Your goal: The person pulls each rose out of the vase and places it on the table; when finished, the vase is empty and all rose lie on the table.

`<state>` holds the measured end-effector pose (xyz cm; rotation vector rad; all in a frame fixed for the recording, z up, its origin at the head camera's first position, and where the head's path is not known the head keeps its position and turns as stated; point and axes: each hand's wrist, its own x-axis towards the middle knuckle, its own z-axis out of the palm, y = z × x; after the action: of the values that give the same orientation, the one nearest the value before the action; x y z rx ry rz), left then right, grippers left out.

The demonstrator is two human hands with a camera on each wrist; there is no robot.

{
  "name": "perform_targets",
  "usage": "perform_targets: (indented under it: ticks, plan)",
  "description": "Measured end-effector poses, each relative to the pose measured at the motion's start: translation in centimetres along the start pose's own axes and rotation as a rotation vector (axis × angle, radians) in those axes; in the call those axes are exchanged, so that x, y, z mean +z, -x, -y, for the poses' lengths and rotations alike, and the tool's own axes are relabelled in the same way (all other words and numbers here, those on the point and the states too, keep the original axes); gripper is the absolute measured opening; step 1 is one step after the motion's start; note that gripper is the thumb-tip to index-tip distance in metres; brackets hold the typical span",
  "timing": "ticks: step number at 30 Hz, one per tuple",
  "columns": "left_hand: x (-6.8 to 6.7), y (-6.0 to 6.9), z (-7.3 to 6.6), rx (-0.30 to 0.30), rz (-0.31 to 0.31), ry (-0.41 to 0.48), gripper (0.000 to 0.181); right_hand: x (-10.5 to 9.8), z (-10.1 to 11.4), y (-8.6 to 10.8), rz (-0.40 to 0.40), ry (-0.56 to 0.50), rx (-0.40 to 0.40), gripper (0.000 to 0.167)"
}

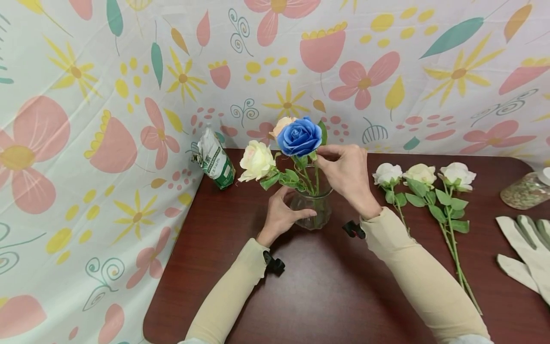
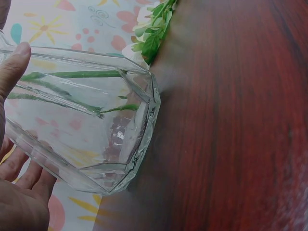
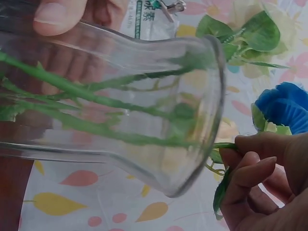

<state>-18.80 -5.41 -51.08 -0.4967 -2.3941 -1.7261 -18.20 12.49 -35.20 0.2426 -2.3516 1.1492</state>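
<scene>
A clear glass vase (image 1: 311, 217) stands on the table with several rose stems inside. My left hand (image 1: 283, 212) holds it from the left; in the left wrist view the thumb (image 2: 18, 57) and fingers lie on opposite sides of the glass. My right hand (image 1: 345, 174) pinches a green rose stem (image 3: 224, 145) just above the vase's rim. The blue rose (image 1: 299, 137) is close beside those fingertips; which bloom the stem bears I cannot tell. A cream rose (image 1: 258, 161) leans out to the left, and a peach rose (image 1: 283, 125) shows behind the blue one.
Several pale roses (image 1: 457, 176) with leafy stems lie on the right of the dark wooden table (image 1: 326, 296). Beyond them are a jar (image 1: 526, 191) and pale gloves (image 1: 522, 253). A green-and-white bag (image 1: 216, 162) stands back left, before the patterned cloth (image 1: 163, 95).
</scene>
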Motion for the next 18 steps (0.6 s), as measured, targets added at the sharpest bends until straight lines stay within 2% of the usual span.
perform_targets:
  ticks: [11,18]
  plan:
    - [-0.1,0.0,-0.2,-0.042,0.016,0.01,0.076,-1.0,0.5,-0.1,-0.108,-0.065,-0.068,0.009]
    - [-0.1,0.0,-0.1,-0.057,0.026,0.02,0.077,-1.8,0.9,-0.2,-0.145,-0.127,-0.065,0.006]
